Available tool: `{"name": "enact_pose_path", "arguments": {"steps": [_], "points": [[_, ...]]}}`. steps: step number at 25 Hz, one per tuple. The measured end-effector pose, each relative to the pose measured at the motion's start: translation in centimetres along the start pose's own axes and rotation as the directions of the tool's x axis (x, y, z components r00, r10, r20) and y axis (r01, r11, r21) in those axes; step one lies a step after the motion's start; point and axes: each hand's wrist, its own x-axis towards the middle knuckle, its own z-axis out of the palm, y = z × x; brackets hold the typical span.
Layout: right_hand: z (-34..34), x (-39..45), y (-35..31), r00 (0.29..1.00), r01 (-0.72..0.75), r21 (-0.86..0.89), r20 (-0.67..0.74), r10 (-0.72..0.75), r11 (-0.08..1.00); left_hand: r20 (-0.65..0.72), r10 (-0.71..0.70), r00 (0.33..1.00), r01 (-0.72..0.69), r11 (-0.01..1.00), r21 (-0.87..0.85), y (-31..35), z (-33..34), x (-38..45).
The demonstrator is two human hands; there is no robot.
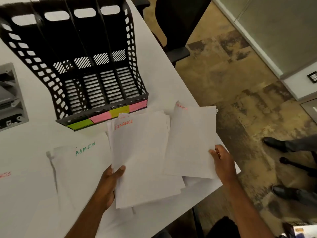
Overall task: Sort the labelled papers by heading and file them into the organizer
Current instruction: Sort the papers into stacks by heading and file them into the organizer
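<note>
While the left hand (109, 182) grips the stack (142, 160), the right hand (223, 162) pinches a FINANCE sheet (190, 140); best to square edges before slotting it into the organizer (75, 54).

I see a white worktop (163, 69) carrying a black organizer (77, 66) with four slots, standing on it with pink and green notes along its front lip. Just in front of the organizer lies an ADMIN sheet (82, 169). Left of the organizer, a grey hatch (10, 97) is set into the surface.
</note>
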Motion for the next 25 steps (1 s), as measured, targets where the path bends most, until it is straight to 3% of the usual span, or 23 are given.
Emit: {"name": "enact_pose_path", "arguments": {"steps": [6,9,11,13,14,16,18,19,22,25], "points": [[0.3,3.6,3.8,0.996,0.077,-0.143,0.046,-0.072,0.987,-0.039,0.016,0.999,-0.015,0.999,0.034,-0.2,0.8,0.8],[0.3,3.8,3.5,1.000,0.022,-0.159,0.021,-0.019,0.987,-0.053,0.018,0.998,-0.016,0.999,0.044,-0.3,1.0,0.9],[0.4,3.4,2.1,0.996,-0.039,-0.199,-0.087,0.022,0.979,-0.059,0.023,0.998,-0.020,0.999,0.051,-0.2,1.2,0.9],[1.2,2.0,-0.9,0.981,0.020,-0.137,-0.190,-0.046,0.990,-0.055,0.016,0.998,-0.014,0.999,0.050,-0.2,1.4,1.0],[2.1,1.1,-2.8,0.984,0.068,-0.016,-0.167,-0.069,0.998,-0.050,0.010,0.999,-0.007,0.999,0.046,-0.1,1.6,1.0],[4.3,-1.1,-6.4,0.997,0.024,0.206,0.061,-0.038,0.978,-0.035,-0.008,0.999,0.010,0.999,0.034,0.0,2.1,1.0],[6.6,-2.9,-8.6,0.935,-0.138,0.240,0.351,0.047,0.961,-0.019,-0.022,1.000,0.022,0.999,0.026,0.2,2.6,0.8],[7.5,-3.4,-9.0,0.909,-0.199,0.246,0.408,0.085,0.949,-0.008,-0.020,1.000,0.020,1.000,0.018,0.3,2.9,0.7],[8.6,-3.7,-8.8,0.931,-0.267,0.304,0.325,0.164,0.914,0.020,-0.023,1.000,0.023,1.000,0.004,0.6,3.0,0.5],[8.2,-3.2,-8.6,0.967,-0.166,0.336,0.241,0.086,0.927,0.033,-0.034,0.999,0.034,0.999,-0.002,0.4,2.6,0.5]]}}
